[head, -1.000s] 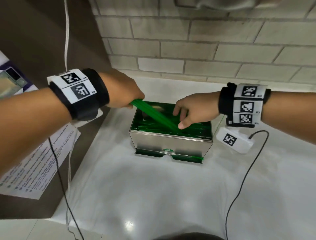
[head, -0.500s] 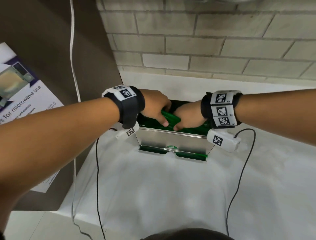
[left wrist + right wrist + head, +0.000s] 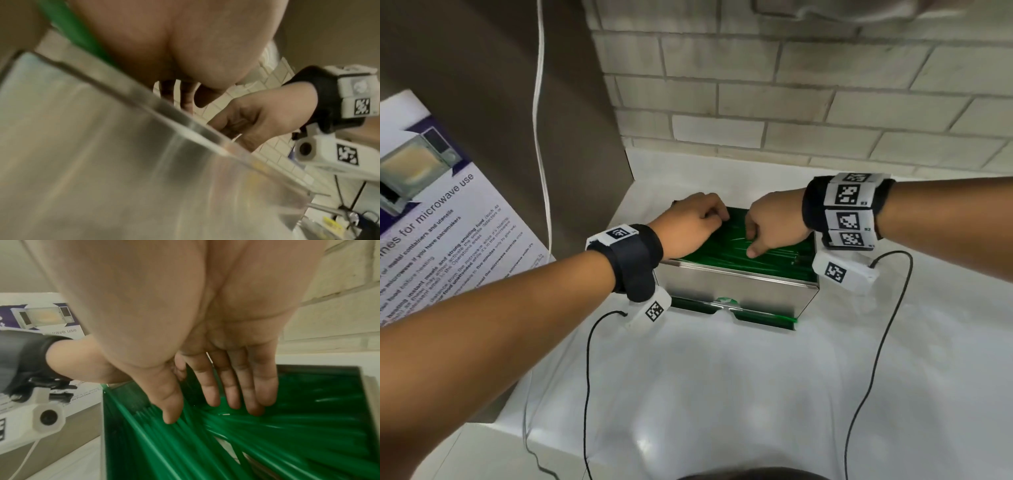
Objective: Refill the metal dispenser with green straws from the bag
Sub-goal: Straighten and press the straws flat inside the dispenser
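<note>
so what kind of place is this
Probably a shared pantry or self-serve counter: a microwave-use notice on the side panel, a metal dispenser of green straws on a white counter, brick wall behind.

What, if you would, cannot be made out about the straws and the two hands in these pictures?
- Left hand fingers: head view shows only its back, left wrist view the palm, so its grip is unclear.
- Depth of green straws: hidden by the metal dispenser wall.
- The bag: in no view.
- Right hand: fingers straight on straws.

poster (image 3: 431, 219) reads "for microwave use", smaller lines seemingly illegible
</note>
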`<act>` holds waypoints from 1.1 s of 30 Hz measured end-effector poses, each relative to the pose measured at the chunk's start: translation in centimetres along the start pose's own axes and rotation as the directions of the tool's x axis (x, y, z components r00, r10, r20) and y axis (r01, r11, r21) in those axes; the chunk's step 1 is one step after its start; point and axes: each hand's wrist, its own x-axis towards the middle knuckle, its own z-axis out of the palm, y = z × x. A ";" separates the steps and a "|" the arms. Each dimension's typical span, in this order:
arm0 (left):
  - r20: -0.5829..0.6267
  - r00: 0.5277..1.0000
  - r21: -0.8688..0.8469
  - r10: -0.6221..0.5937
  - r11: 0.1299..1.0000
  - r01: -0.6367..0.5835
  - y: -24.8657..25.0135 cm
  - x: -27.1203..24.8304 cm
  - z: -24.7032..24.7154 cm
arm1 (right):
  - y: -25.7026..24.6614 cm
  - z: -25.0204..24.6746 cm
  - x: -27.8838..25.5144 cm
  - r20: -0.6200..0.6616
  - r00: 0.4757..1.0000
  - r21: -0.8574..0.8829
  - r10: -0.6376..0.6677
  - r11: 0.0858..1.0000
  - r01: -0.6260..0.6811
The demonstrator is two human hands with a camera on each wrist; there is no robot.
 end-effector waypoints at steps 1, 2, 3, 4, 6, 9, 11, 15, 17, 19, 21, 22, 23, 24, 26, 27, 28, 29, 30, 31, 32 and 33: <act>0.035 0.999 -0.011 0.016 1.000 -0.016 0.4 -0.2 0.2 | -0.2 -0.1 0.0 -0.005 1.000 -0.018 0.000 1.000 0.000; 0.068 0.997 -0.003 0.039 0.999 -0.039 0.8 -0.3 0.6 | -0.4 -0.2 0.0 -0.025 1.000 -0.033 -0.015 0.999 0.014; 0.084 0.995 0.009 0.056 0.998 -0.057 1.0 -0.5 0.9 | -0.7 -0.4 -0.1 -0.060 0.997 -0.042 -0.039 0.998 0.036; 0.079 0.995 0.022 0.061 0.998 -0.063 1.2 -0.5 0.9 | -1.0 -0.7 -0.3 -0.104 0.992 -0.046 -0.069 0.997 0.064; 0.037 0.999 0.085 0.022 0.996 -0.026 1.3 -0.3 0.0 | -1.3 -1.3 -0.4 -0.173 0.980 -0.039 -0.100 0.995 0.094; 0.156 0.985 0.333 -0.076 0.943 0.020 0.8 0.2 -2.2 | -1.6 -1.3 -0.3 -0.147 0.987 -0.070 -0.073 0.996 0.063; 0.335 0.934 0.544 -0.128 0.835 -0.080 0.8 0.0 -2.8 | -2.1 -0.7 -0.3 -0.037 0.999 -0.146 -0.027 0.989 0.021; 0.450 0.874 0.682 -0.184 0.702 -0.204 1.0 -0.4 -1.8 | -3.2 0.3 -0.2 0.108 0.994 -0.213 0.028 0.977 -0.004; 0.446 0.885 0.655 -0.132 0.722 -0.222 0.4 -0.6 -1.2 | -3.3 0.4 0.0 0.117 0.992 -0.241 0.041 0.970 -0.012; 0.403 0.914 0.583 -0.035 0.780 -0.227 -0.4 -0.9 -0.6 | -3.2 0.7 0.1 0.128 0.990 -0.251 0.057 0.968 -0.023; 0.319 0.947 0.481 0.042 0.853 -0.200 -0.7 -1.2 -0.3 | -3.0 0.8 0.1 0.146 0.986 -0.273 0.076 0.961 -0.033; 0.294 0.955 0.402 0.047 0.900 -0.168 -0.6 -1.2 -0.2 | -3.1 0.8 0.0 0.152 0.985 -0.276 0.082 0.960 -0.037; 0.287 0.957 0.321 0.035 0.938 -0.131 -0.3 -1.1 -0.2 | -3.2 0.9 0.1 0.154 0.984 -0.286 0.087 0.957 -0.040; 0.289 0.957 0.271 0.019 0.957 -0.100 -0.1 -0.9 -0.2 | -3.3 0.8 0.1 0.137 0.987 -0.273 0.083 0.961 -0.043; 0.302 0.953 0.322 -0.023 0.943 -0.079 0.3 -0.5 -0.2 | -3.5 0.6 0.0 0.134 0.987 -0.271 0.084 0.962 -0.045; 0.300 0.953 0.368 -0.047 0.927 -0.070 0.3 -0.3 -0.2 | -3.5 0.6 -0.2 0.136 0.986 -0.246 0.094 0.968 -0.058; 0.294 0.953 0.401 -0.068 0.914 -0.058 0.3 -0.2 -0.3 | -3.2 0.6 -0.1 0.137 0.987 -0.218 0.088 0.974 -0.057; 0.289 0.954 0.422 -0.082 0.905 -0.050 0.2 -0.1 -0.4 | -2.9 0.6 -0.2 0.117 0.990 -0.193 0.075 0.980 -0.052; 0.289 0.953 0.439 -0.092 0.898 -0.047 0.0 0.1 -0.6 | -2.8 0.4 -0.7 0.072 0.994 -0.149 0.086 0.986 -0.075; 0.290 0.952 0.452 -0.094 0.891 -0.050 -0.2 0.2 -0.8 | -2.7 0.1 -1.0 0.060 0.995 -0.143 0.077 0.987 -0.067; 0.289 0.953 0.461 -0.090 0.886 -0.056 -0.3 0.3 -1.0 | -2.5 -0.2 -1.2 0.064 0.995 -0.136 0.076 0.989 -0.067; 0.287 0.954 0.462 -0.082 0.885 -0.063 -0.4 0.4 -1.1 | -2.1 -0.4 -1.3 0.071 0.992 -0.090 0.106 0.991 -0.099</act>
